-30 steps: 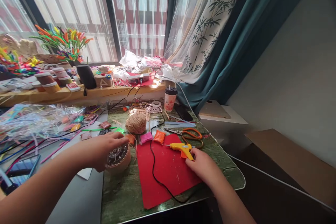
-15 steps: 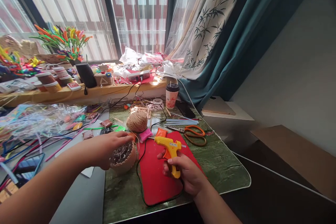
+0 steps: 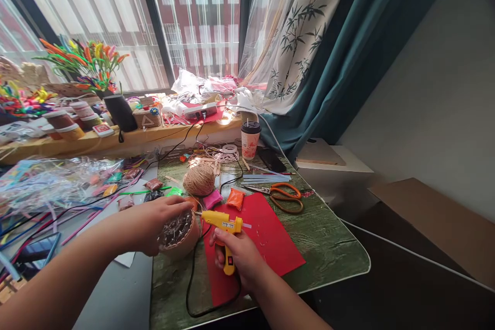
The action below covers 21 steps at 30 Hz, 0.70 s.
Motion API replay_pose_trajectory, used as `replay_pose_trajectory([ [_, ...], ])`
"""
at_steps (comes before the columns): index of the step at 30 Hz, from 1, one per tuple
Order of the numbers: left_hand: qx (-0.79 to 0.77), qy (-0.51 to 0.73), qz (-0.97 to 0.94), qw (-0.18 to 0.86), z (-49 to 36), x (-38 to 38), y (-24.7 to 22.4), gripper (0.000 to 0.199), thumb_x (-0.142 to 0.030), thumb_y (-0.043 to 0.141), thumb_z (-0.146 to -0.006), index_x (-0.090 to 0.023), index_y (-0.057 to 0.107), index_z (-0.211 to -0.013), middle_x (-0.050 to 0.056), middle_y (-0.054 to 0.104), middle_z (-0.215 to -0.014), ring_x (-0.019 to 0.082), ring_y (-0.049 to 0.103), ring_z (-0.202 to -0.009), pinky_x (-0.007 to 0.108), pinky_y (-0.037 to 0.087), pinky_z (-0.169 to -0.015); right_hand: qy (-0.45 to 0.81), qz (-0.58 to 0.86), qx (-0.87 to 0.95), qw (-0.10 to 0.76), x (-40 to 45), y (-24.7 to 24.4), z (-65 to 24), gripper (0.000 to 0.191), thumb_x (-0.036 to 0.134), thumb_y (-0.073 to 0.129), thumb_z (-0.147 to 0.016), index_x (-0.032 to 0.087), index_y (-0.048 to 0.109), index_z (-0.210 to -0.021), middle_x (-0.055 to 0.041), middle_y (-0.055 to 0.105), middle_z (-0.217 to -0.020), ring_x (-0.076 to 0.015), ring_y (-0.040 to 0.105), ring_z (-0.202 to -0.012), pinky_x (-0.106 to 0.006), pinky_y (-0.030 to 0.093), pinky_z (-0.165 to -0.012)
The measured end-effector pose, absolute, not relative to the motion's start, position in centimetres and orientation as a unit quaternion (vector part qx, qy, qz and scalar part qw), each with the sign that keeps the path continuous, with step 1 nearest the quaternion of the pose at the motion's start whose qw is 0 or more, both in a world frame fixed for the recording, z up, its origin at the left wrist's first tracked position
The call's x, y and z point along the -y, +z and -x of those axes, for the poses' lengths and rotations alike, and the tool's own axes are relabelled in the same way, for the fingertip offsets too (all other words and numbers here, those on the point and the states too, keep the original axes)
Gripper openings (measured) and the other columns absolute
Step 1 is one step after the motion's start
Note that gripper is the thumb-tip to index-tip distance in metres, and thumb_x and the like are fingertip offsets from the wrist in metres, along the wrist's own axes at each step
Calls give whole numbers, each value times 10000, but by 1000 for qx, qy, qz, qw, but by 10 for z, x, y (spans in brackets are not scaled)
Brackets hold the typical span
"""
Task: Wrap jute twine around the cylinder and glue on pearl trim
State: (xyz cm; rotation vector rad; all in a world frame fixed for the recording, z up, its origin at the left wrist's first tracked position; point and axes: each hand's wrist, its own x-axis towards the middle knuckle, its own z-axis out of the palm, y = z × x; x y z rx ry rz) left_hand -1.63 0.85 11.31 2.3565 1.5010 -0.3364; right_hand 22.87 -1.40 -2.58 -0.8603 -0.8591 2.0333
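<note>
My left hand (image 3: 154, 221) is wrapped round the upper left side of a round pot (image 3: 181, 247) with a scalloped rim, tilted a little, with dark and clear shiny material inside. In my right hand (image 3: 235, 252) is a yellow glue gun (image 3: 222, 221), held by its handle, a clear stick poking from its back. Its nozzle points left and is at the pot's right rim; whether it touches cannot be told. Beneath the gun lies a red sheet (image 3: 270, 237). Behind the pot sits a ball of twine (image 3: 198, 179), with pink (image 3: 212, 199) and orange (image 3: 235, 198) packets near it.
Orange-handled scissors (image 3: 286, 197), glue sticks (image 3: 266, 178), a lidded cup (image 3: 250, 140) and a phone (image 3: 271, 160) are at the back right. A black cord (image 3: 189, 278) loops over the table's front. Plastic bags and pipe cleaners (image 3: 62, 180) cover the left.
My right hand has moved left with the glue gun, bringing the nozzle to the pot's rim. The cord has shifted left. My left hand stays on the pot.
</note>
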Motion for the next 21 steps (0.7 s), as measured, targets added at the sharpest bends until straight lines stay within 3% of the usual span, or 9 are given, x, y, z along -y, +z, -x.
replay_pose_trajectory([
  [12,-509,-126,-837,155,13,-9,117,1209,-25,756,-548,-367,404,-1653,97,492,-1663,357,663,-1343,373,576,-1089,805,337,305,380,12,-27,-222,511,645,852,-713,183,645,-647,75,505,-454,-67,406,-382,-219,376,-419],
  [21,-529,-166,-816,162,8,-8,121,1224,-10,759,-574,-342,355,-1681,108,424,-1710,351,637,-1383,346,564,-1105,817,314,288,389,13,-29,-225,553,639,909,-683,171,614,-670,56,577,-605,-47,422,-419,-216,380,-418],
])
